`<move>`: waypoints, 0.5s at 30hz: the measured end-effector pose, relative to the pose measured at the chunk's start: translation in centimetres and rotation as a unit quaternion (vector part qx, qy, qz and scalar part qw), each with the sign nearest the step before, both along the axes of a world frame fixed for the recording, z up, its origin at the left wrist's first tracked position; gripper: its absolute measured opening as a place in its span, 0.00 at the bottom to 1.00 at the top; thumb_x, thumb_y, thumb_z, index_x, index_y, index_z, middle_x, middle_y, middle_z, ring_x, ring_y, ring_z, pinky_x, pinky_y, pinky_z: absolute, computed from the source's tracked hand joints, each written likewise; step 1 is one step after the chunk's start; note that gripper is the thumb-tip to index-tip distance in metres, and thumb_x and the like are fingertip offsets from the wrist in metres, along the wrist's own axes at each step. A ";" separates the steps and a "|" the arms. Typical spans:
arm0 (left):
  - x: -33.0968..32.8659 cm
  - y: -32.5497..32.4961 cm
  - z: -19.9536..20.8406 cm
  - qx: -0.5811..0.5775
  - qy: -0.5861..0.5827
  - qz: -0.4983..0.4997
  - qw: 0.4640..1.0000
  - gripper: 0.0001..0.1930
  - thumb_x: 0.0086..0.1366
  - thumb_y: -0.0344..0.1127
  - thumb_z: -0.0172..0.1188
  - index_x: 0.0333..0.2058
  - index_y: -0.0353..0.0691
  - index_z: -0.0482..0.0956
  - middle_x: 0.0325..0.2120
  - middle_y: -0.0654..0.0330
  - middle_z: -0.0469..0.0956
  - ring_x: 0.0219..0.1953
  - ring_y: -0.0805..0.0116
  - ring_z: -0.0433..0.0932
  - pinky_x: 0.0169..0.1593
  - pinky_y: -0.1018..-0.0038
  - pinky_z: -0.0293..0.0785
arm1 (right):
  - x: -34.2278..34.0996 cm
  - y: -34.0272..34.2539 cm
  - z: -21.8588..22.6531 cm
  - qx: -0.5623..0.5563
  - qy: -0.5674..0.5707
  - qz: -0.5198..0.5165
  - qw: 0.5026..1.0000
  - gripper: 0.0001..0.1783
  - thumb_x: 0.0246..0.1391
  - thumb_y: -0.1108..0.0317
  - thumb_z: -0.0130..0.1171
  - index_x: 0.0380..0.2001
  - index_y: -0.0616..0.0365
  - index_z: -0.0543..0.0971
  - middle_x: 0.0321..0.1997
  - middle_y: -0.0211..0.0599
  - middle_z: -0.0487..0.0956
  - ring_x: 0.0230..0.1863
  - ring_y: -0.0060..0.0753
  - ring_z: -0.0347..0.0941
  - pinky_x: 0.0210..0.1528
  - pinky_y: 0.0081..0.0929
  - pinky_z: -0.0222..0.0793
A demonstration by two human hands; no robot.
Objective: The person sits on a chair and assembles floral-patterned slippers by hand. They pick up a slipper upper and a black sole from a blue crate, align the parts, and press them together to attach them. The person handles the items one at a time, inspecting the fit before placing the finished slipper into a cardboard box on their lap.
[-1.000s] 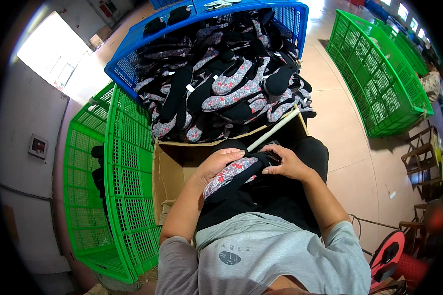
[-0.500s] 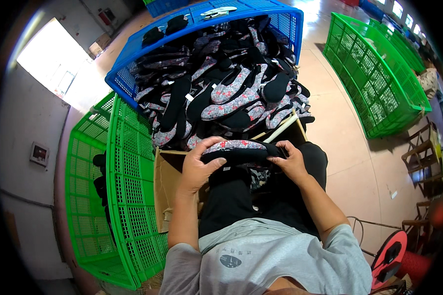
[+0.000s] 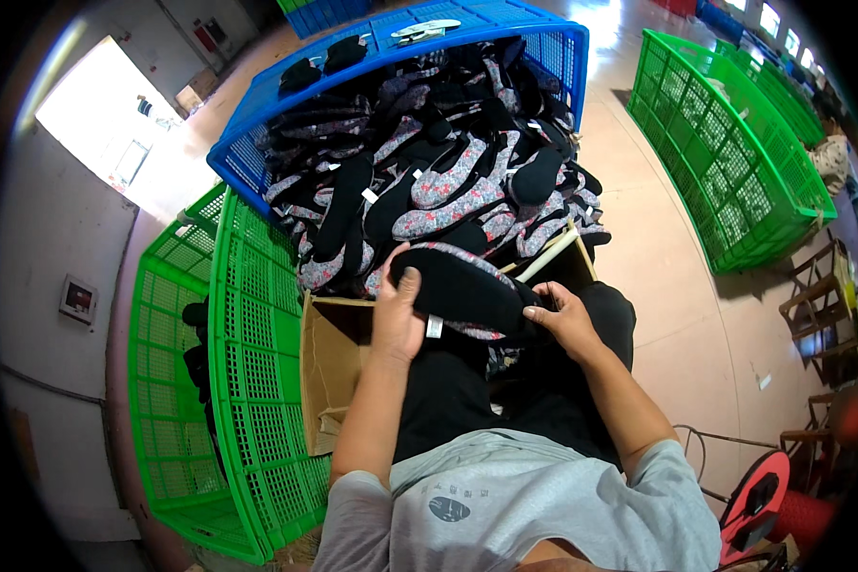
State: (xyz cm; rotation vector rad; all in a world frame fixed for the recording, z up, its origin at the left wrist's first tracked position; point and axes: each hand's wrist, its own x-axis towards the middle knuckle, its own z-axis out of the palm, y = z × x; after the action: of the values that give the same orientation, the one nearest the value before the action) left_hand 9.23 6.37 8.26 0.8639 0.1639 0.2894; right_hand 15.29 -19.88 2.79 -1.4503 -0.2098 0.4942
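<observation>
Left hand [image 3: 398, 310] of mine is clamped on one end of a floral-and-black slipper [image 3: 467, 289], its thumb laid flat on the black sole and the fingers going round behind the edge. With my right hand [image 3: 562, 317] I grip the other end, thumb on the near side; some of those fingers are hidden, and I cannot tell whether that end is the toe or the heel. The slipper is stretched between my two hands, above my lap, tilted so the sole faces me, and strips of flowered fabric show along its upper and lower edges. A small white label [image 3: 435, 327] hangs below it, just beside my left hand.

Under and behind it I have an open cardboard box [image 3: 330, 372], with a pale rod [image 3: 547, 255] slanting at its right side. Beyond that, a large pile of similar slippers [image 3: 448, 212] spills toward me from a blue plastic crate [image 3: 240, 157], soles and flowered uppers lying every way. On the crate's upper side rest two small dark pieces [image 3: 345, 54] and a pale flat one [image 3: 424, 31].

To my left is a green crate [image 3: 257, 400] with dark items [image 3: 196, 367] behind its near wall. Well apart on my right, another green crate [image 3: 705, 162] stands on the floor [image 3: 663, 238], near a wooden stool [image 3: 814, 297].
</observation>
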 end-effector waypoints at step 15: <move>-2.2 -12.4 -4.6 0.029 0.210 -0.131 0.968 0.25 0.70 0.50 0.57 0.57 0.43 0.62 0.45 0.56 0.76 0.37 0.63 0.81 0.38 0.67 0.82 | -0.4 0.2 1.4 0.091 0.110 -0.035 0.989 0.15 0.58 0.68 0.65 0.44 0.55 0.72 0.34 0.26 0.76 0.29 0.15 0.71 0.24 0.15 0.67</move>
State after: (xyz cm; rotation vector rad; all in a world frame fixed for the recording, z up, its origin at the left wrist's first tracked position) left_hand 7.02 -5.98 3.66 0.9858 0.4333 -0.1426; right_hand 14.87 -19.70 4.15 -1.2102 -0.0276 0.5589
